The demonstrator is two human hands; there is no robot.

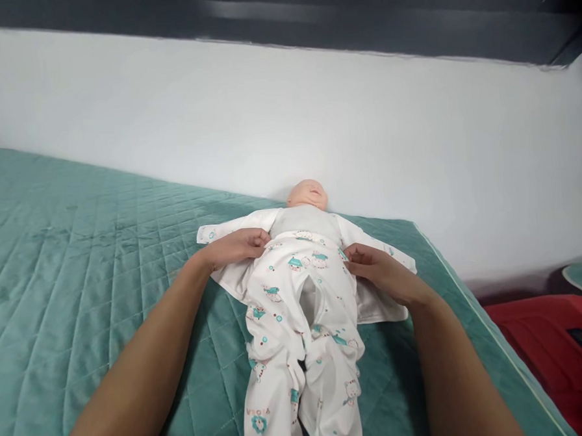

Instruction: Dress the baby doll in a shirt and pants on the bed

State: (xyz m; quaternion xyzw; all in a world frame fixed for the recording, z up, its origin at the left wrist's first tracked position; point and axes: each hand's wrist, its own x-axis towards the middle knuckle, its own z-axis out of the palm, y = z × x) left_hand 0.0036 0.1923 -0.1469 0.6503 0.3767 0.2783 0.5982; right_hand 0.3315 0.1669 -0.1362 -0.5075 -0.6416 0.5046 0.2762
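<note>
A baby doll (pixel 308 195) lies on its back, head toward the wall. White printed baby pants (pixel 299 295) cover its legs and reach up to its belly, with an opening at the crotch. Under its arms a white baby jacket (pixel 381 304) is spread open, sleeves out to both sides. My left hand (pixel 241 245) pinches the pants' waistband at the left side. Opposite it, my right hand (pixel 371 266) has its fingers closed on the waistband's right side. The doll's hands and feet are mostly hidden in cloth.
A green quilted bed cover (pixel 103 273) lies beneath the doll. Behind it rises a white wall (pixel 247 123) with a dark ledge (pixel 310 22) above. Past the bed's right edge stands a red object (pixel 545 335), perhaps a suitcase.
</note>
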